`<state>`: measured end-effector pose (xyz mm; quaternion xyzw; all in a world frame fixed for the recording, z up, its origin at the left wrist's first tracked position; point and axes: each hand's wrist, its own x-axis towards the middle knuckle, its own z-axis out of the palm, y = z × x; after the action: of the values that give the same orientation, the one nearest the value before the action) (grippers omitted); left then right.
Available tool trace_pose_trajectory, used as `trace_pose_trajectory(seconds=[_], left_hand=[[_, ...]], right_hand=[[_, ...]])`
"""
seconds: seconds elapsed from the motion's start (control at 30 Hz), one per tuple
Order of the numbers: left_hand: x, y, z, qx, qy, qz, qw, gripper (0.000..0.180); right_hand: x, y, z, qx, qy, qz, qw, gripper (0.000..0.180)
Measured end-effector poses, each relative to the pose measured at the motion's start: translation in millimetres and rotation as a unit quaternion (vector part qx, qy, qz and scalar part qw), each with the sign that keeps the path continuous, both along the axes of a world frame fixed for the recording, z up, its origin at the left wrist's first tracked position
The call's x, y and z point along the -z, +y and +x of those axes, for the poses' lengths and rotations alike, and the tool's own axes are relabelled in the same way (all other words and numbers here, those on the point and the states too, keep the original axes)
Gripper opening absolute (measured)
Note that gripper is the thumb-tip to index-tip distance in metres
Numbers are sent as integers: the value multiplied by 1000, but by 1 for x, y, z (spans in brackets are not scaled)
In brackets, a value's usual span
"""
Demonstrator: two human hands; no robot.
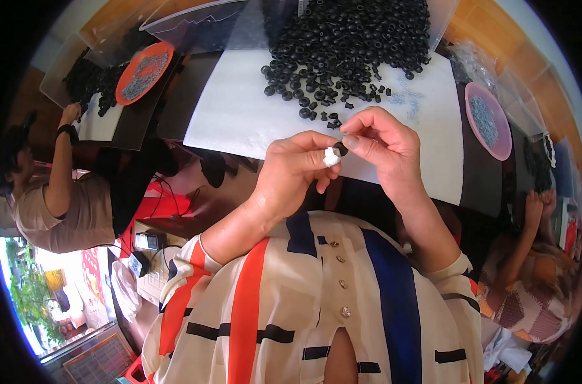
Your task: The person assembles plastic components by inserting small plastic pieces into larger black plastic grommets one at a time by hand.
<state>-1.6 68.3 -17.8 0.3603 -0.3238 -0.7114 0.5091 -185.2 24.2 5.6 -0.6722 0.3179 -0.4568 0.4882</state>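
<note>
My left hand (292, 163) is closed around a small black rubber part (341, 149), held between thumb and fingers. A white wrap (332, 157) covers part of the left thumb. My right hand (392, 146) meets it from the right, its thumb and forefinger pinched together just above the black part. Something tiny and pale seems to show at that pinch, too small to name. Both hands are raised over the near edge of a white sheet (239, 96). Beyond them lies a big heap of black rubber parts (355, 38), with several loose ones spilling toward me.
Small silvery pieces (406, 99) lie right of the heap. A pink tray (507, 142) at right and an orange tray (120, 95) at left hold similar pieces. Clear plastic bins (195, 22) stand behind. Co-workers sit at left (67, 185) and right (527, 275).
</note>
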Motion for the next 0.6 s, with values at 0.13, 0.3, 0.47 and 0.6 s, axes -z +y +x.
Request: trace_pose_trajectory(seconds=[0.13, 0.3, 0.47, 0.6], left_hand=[[-4, 1, 0, -11, 19, 12, 1000, 18], [-3, 0, -4, -28, 27, 1, 999, 17], [-1, 0, -10, -30, 18, 6, 999, 15], [-13, -2, -9, 11, -25, 12, 1000, 16]], right_hand=[[-2, 6, 4, 5, -18, 34, 999, 6], [8, 4, 6, -3, -31, 23, 999, 7], [24, 9, 2, 95, 108, -307, 941, 18], [15, 4, -13, 73, 124, -320, 936, 26]])
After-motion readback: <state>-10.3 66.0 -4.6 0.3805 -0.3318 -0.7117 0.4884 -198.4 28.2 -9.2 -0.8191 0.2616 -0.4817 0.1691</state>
